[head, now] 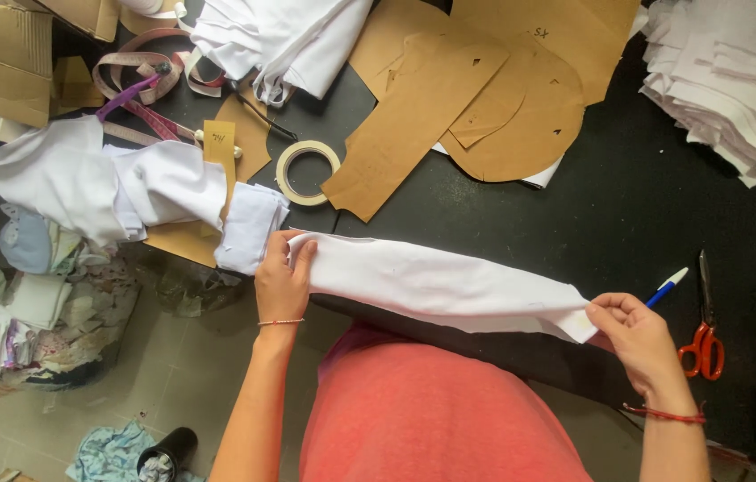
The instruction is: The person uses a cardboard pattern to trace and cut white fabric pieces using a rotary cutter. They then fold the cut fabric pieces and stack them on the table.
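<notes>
A long folded strip of white fabric (436, 284) lies stretched along the near edge of the black table (628, 205). My left hand (282, 281) pinches its left end, fingers curled over the cloth. At the strip's right end my right hand (637, 337) grips the corner between thumb and fingers. A blue and white pen (666, 286) lies just beyond the right hand, and red-handled scissors (705, 330) lie to its right.
Brown paper pattern pieces (458, 98) and a tape roll (307, 172) lie mid-table. White cloth piles sit at the left (101, 183), top (275, 40) and far right (730, 76). A measuring tape (141, 80) lies top left. Fabric scraps (34, 312) fill a floor bin.
</notes>
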